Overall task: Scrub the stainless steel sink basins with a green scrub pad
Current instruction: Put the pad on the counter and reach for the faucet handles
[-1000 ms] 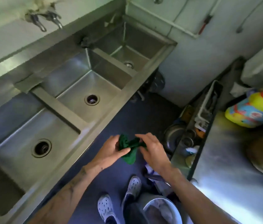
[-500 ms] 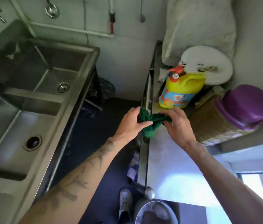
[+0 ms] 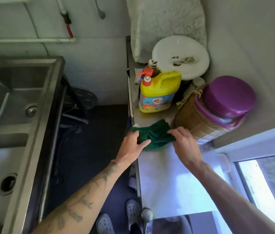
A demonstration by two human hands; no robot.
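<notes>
Green scrub pad (image 3: pixel 157 135) stretched between both hands above the desk (image 3: pixel 175 181) at right: left hand (image 3: pixel 134 144) pinching its left edge, right hand (image 3: pixel 184 142) gripping its right edge. Just beyond, a yellow soap bottle (image 3: pixel 158 93) and a purple-lidded jar (image 3: pixel 214 108) side by side. Well apart at far left, the sink (image 3: pixel 37 119), untouched.

I see a steel counter (image 3: pixel 172 186) carrying a yellow soap bottle (image 3: pixel 158 93), a brown jar (image 3: pixel 199 119) with a purple lid, a white plate (image 3: pixel 180 56) and a green pad (image 3: pixel 155 135).
</notes>
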